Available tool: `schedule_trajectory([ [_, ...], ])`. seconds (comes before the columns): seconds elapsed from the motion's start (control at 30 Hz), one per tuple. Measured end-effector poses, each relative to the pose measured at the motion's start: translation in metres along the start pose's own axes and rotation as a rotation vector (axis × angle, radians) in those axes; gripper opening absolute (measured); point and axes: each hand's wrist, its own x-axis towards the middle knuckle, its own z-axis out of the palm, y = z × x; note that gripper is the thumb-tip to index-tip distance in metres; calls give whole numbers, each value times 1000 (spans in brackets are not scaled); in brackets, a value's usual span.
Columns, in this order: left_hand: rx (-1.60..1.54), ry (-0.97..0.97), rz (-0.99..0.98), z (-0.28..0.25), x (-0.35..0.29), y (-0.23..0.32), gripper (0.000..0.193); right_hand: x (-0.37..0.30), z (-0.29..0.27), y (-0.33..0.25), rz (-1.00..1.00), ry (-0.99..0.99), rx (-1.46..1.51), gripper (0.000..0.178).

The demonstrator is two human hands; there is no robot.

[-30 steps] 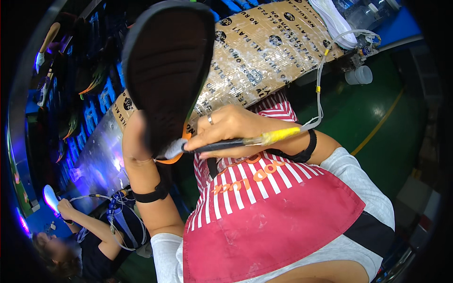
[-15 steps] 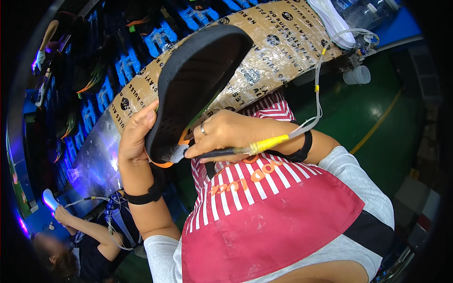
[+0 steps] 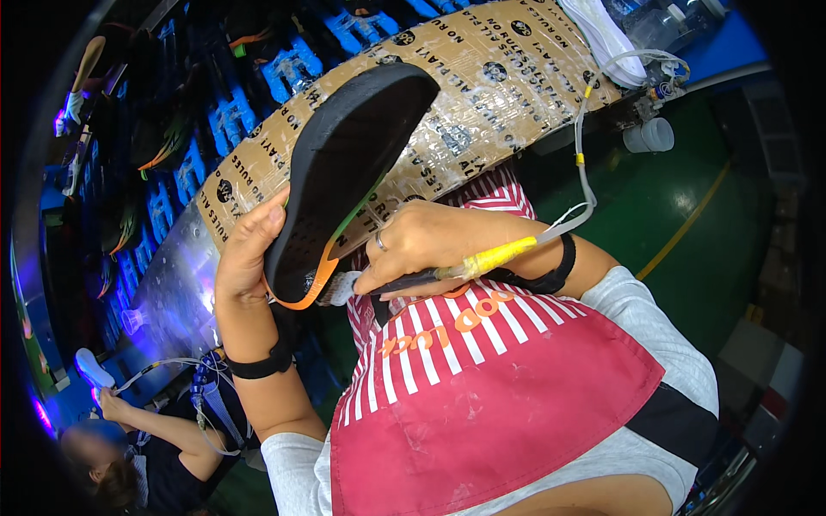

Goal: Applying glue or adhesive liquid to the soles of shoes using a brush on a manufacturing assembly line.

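A black shoe sole (image 3: 348,146) with an orange and green edge is tilted up in front of me. My left hand (image 3: 249,249) grips it at the heel end, thumb and fingers closed on its side. My right hand (image 3: 417,245), wearing a ring, is closed round the dark handle of a brush (image 3: 338,289). Pale bristles meet the orange rim at the heel; whether they press on it or just overlap it I cannot tell. Yellow tape wraps the handle's rear end, where a clear tube (image 3: 583,129) joins it. Wet-looking gloss shows inside the heel.
Behind the sole lies a bench covered with printed brown cardboard (image 3: 482,112). Beyond it, blue racks (image 3: 292,69) carry dark shoe parts. White insoles (image 3: 602,39) and clear bottles (image 3: 667,30) stand at the far right, near a white cup (image 3: 650,135). A co-worker (image 3: 163,430) sits at the lower left holding a pale sole.
The brush has shifted from inside the heel out to its orange rim, my right hand moving slightly right. The sole has dropped a little and turned, showing more of its orange edge.
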Motion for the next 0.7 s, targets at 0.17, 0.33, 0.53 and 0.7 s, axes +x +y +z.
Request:
schedule_trajectory([
  [0.17, -56, -18, 9, 9, 0, 1, 47, 3, 11, 7, 19, 142, 20, 27],
  [0.33, -107, -4, 1, 10, -1, -3, 47, 0, 1, 3, 45, 30, 40, 24],
  [0.53, -111, 13, -35, 19, 3, -4, 45, 5, 3, 2, 147, 159, -55, 23],
  [0.7, -25, 39, -39, 18, 0, -5, 42, 9, 7, 4, 103, 75, 35, 21],
])
